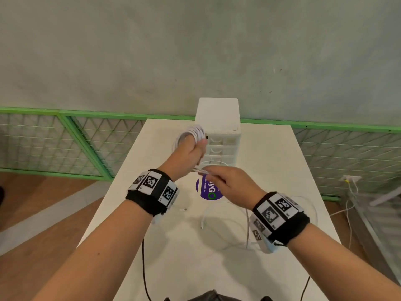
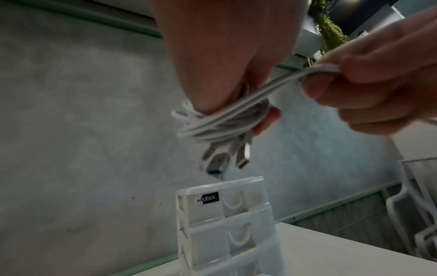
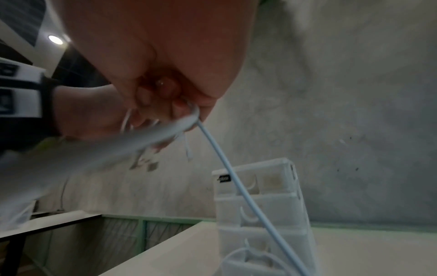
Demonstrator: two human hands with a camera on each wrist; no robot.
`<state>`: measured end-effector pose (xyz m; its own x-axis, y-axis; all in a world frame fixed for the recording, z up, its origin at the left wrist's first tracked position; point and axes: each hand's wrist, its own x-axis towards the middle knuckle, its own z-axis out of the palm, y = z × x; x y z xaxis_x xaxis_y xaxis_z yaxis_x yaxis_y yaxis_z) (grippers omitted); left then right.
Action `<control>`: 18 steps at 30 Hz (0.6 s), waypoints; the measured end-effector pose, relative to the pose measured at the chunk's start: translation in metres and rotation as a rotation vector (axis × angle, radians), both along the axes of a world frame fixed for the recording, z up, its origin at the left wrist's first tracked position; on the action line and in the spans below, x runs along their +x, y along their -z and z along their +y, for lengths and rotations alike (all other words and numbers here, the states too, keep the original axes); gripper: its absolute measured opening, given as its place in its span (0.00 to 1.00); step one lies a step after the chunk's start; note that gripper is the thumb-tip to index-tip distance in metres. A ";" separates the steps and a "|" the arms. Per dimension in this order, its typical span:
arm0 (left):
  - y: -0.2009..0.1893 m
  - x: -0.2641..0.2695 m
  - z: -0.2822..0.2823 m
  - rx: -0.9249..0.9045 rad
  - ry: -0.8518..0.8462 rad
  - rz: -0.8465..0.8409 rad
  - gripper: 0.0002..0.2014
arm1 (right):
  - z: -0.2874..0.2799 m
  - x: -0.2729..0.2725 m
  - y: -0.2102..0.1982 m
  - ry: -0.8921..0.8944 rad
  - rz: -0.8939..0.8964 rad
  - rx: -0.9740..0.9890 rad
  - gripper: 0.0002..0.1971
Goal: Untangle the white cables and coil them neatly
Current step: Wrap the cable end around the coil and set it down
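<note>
My left hand [image 1: 192, 149] is raised above the white table [image 1: 269, 161] and grips a coil of white cable [image 1: 193, 132]. In the left wrist view the coil [image 2: 220, 123] wraps around the fingers, and two USB plugs [image 2: 227, 158] hang below it. My right hand [image 1: 225, 181] pinches the free strand of the same cable [image 2: 283, 84] just below the left hand. In the right wrist view that white strand [image 3: 238, 186] runs from the pinching fingertips [image 3: 187, 110] down toward the table. More loose white cable [image 1: 247, 218] lies on the table under my right wrist.
A white plastic drawer unit [image 1: 219, 131] stands at the table's far end, right behind my left hand. A round purple sticker [image 1: 209, 190] lies on the table. A green mesh fence [image 1: 86, 140] runs behind. Black cables [image 1: 144, 268] hang at the near edge.
</note>
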<state>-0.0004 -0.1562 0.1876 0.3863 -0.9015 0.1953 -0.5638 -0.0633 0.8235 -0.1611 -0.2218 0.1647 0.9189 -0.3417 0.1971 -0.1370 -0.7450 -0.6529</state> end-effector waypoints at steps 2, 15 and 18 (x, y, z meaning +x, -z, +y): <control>0.000 -0.007 0.005 0.137 0.058 0.016 0.21 | -0.009 0.001 -0.009 0.042 -0.047 -0.033 0.11; -0.029 -0.024 0.024 0.145 0.313 0.682 0.23 | -0.035 0.001 0.042 0.216 0.096 0.017 0.15; -0.037 -0.028 0.017 -0.038 0.315 0.889 0.26 | -0.019 0.008 0.046 0.222 0.176 0.081 0.14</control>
<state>-0.0282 -0.1391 0.2242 0.1474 -0.9888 -0.0221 0.2857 0.0212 0.9581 -0.1532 -0.2408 0.1183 0.8376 -0.5462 0.0057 -0.4069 -0.6309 -0.6606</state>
